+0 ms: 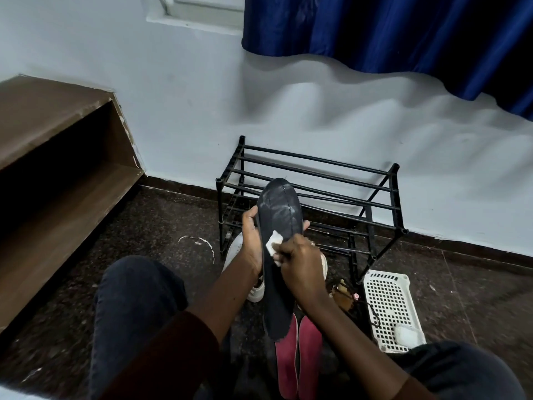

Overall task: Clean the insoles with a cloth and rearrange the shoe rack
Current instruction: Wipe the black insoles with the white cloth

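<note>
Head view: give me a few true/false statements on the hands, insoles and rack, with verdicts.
1. The left hand grips the dark insole. True.
2. The right hand holds nothing. False: it holds a cloth against the dark insole.
3. The rack lies tipped over. False: it stands upright by the wall.
4. Two pink insoles lie on the floor. True.

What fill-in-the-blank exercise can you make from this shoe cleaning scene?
The left hand grips the dark ____.
The right hand presses a ____ cloth against it.
____ red insoles lie on the floor.
The black shoe rack stands against the ____.
Missing words: insole, white, Two, wall.
</note>
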Available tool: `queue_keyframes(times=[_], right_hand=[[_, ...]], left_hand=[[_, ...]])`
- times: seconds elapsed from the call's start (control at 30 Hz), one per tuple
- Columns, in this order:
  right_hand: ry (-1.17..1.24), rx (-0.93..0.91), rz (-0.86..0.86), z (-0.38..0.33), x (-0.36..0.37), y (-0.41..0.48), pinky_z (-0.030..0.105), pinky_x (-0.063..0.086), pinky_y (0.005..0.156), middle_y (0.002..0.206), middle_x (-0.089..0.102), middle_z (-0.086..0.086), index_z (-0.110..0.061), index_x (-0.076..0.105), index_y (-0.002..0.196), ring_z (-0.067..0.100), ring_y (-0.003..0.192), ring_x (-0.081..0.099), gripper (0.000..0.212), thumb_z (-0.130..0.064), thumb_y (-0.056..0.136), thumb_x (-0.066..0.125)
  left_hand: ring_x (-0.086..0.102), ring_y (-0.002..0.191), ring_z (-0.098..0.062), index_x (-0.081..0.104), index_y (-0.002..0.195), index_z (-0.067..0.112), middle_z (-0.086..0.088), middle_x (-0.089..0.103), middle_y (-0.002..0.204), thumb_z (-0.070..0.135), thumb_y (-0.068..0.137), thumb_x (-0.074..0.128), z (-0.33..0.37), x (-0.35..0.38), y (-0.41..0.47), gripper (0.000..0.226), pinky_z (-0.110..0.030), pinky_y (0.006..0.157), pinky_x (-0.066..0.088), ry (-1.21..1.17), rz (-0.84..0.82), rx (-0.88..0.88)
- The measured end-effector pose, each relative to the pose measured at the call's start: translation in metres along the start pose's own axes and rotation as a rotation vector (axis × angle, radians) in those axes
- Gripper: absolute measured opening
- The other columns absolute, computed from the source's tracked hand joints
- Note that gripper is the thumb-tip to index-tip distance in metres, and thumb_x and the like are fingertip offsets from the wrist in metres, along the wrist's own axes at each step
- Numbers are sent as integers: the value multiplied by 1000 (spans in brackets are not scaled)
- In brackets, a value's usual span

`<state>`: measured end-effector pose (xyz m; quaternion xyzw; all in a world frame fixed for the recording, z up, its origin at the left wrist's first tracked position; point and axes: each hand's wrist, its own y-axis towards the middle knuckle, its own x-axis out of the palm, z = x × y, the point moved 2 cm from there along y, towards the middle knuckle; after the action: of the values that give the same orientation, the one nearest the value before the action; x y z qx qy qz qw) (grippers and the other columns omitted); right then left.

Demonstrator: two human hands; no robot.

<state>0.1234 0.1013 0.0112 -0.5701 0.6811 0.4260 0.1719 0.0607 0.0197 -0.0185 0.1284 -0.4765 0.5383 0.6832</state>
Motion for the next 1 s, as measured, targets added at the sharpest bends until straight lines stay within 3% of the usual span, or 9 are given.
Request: queue_keyframes(times=[0.1, 0.27, 0.37, 0.5, 0.57, 0.67, 0.73, 0.87, 1.0], right_hand=[[29, 30, -3, 0, 0, -9, 17, 34, 56, 65, 57, 4, -9, 75, 80, 21, 59, 58, 20, 4, 65, 73], [-111, 62, 99, 10, -2, 14, 29, 48, 54, 66, 59, 9, -8, 75, 76, 30, 63, 57, 19, 4, 62, 77], [-145, 125, 146, 17, -4, 30, 35, 48, 52, 64, 58, 11, -7, 75, 76, 33, 62, 56, 16, 3, 64, 76], [-86, 145, 153, 14, -1, 24, 32, 45, 55, 64, 57, 12, -4, 73, 77, 32, 63, 56, 14, 3, 66, 75], [-38, 105, 144, 11, 1, 13, 24, 40, 60, 66, 60, 12, -4, 74, 77, 30, 64, 57, 16, 4, 63, 76], [100, 64, 124, 0, 1, -10, 1, 31, 64, 65, 60, 7, -5, 75, 77, 15, 62, 56, 18, 5, 62, 76], [185, 57, 126, -2, 0, -20, -2, 32, 64, 65, 59, 4, -6, 75, 78, 4, 63, 51, 15, 1, 64, 73], [110, 100, 132, 7, -2, -11, 17, 39, 63, 73, 60, 7, -7, 73, 82, 16, 69, 56, 16, 1, 69, 72], [157, 272, 92, 18, -16, 24, 28, 42, 70, 85, 55, 8, -5, 70, 89, 22, 78, 54, 13, 0, 78, 67]], left_hand=[[58, 102, -39, 63, 117, 2, -24, 59, 117, 55, 84, 36, 0, 0, -1, 68, -44, 103, 35, -16, 22, -10], [58, 65, -20, 70, 88, 8, -11, 64, 83, 59, 79, 40, -4, 0, -1, 60, -24, 56, 44, 78, 19, -5], [57, 55, -18, 66, 75, 9, -7, 61, 66, 56, 83, 38, -5, -1, -3, 55, -21, 52, 46, 75, 44, -5], [61, 60, -18, 71, 75, 10, -8, 66, 70, 52, 88, 34, 0, 0, 1, 57, -21, 55, 49, 43, 38, 29], [63, 68, -22, 72, 90, 6, -13, 68, 84, 54, 87, 34, 2, 2, 0, 62, -23, 56, 49, 17, 33, 9], [50, 110, -37, 56, 127, 2, -24, 53, 124, 59, 84, 35, 1, 6, -3, 74, -46, 96, 43, -42, 25, -31], [47, 114, -38, 59, 122, 3, -24, 52, 124, 60, 84, 35, 0, 8, -5, 73, -51, 100, 38, -74, 23, -45], [56, 98, -34, 61, 116, 2, -23, 57, 115, 58, 81, 39, 3, 12, -6, 70, -38, 81, 48, -32, 8, -21], [61, 65, -21, 64, 92, 8, -11, 66, 77, 59, 83, 38, 2, 8, -7, 58, -23, 57, 49, 98, 69, -22]])
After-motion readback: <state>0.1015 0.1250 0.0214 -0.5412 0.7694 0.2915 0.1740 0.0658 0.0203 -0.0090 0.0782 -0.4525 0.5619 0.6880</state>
